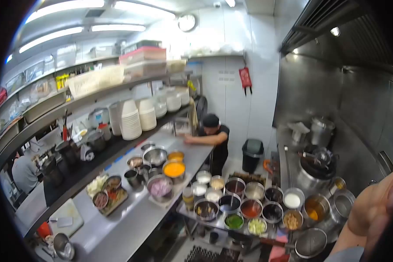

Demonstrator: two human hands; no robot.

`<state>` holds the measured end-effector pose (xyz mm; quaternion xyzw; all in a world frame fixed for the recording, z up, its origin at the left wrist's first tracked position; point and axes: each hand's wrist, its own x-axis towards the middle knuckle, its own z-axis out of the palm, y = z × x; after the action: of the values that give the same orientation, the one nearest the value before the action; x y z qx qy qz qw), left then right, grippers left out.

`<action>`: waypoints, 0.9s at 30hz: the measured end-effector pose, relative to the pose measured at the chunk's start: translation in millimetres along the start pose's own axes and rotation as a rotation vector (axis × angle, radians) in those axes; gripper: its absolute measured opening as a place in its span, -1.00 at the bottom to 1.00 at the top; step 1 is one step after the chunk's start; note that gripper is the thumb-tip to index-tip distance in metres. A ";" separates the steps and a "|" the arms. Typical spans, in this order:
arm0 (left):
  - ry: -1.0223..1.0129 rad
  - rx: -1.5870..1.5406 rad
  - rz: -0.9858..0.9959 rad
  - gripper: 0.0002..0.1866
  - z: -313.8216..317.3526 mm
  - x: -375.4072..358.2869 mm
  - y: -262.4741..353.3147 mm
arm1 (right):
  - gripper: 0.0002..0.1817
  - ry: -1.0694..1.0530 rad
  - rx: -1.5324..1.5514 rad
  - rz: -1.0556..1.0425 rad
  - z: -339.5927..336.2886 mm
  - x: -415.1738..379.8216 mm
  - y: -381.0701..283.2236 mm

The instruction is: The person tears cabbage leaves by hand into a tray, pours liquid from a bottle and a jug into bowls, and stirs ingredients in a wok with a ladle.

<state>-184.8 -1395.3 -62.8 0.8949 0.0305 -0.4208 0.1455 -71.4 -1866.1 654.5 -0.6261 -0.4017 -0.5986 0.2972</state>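
Observation:
At the right edge, my right hand [373,209] is raised close to the camera, its fingers cut off by the dark frame border, so whether it holds anything is hidden. Nearest to it stand an empty-looking metal pot [344,203] and a round mesh strainer [311,243]. Left of these, several metal containers hold white liquid [292,201], red sauce [251,208], green herbs [234,221] and brown pieces [292,220]. My left hand is not in view.
A steel counter [131,218] bears bowls of orange liquid [174,169] and sliced onion [160,187]. A co-worker in black [218,142] leans at its far end. Another person [26,170] is at far left. A bin [252,155] stands behind; a wok [316,166] is right.

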 end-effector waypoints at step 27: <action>0.083 -0.152 -0.168 -0.60 -8.8 3.3 55.9 | -0.57 -0.122 0.435 -0.425 5.2 -16.2 -63.9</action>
<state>-166.2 -1446.5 -46.9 0.8922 0.1431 -0.3907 0.1757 -123.0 -1832.1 630.9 -0.4843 -0.6595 -0.5088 0.2677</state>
